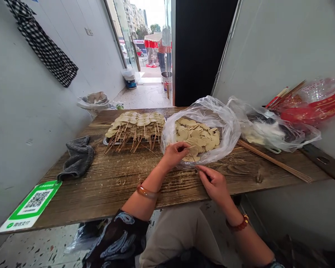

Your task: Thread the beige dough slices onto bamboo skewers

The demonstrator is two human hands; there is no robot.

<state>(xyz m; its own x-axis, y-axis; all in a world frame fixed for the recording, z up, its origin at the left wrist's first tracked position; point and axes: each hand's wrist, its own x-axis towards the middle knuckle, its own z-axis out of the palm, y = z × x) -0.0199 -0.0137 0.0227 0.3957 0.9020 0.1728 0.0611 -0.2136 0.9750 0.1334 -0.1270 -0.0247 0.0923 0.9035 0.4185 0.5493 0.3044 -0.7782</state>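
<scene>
My left hand [175,155] is closed in a pinch on a thin, pale round slice [193,150] at the near edge of a clear plastic bag [229,139]. Many more loose slices [205,136] fill the opened bag. Just to the right and nearer to me, my right hand [214,183] pinches a thin wooden skewer [194,160], which points up toward the slice. Whether its tip has pierced the slice, I cannot tell. Left of the bag, threaded slices [136,121] lie piled on a metal tray [105,141], their sticks pointing toward me.
A bundle of bare skewers [276,160] lies right of the bag, near a dark board or blade with a hole [324,162]. Other plastic bags [273,130] crowd the right wall. A grey cloth [77,158] and a green QR card [30,203] lie on the left.
</scene>
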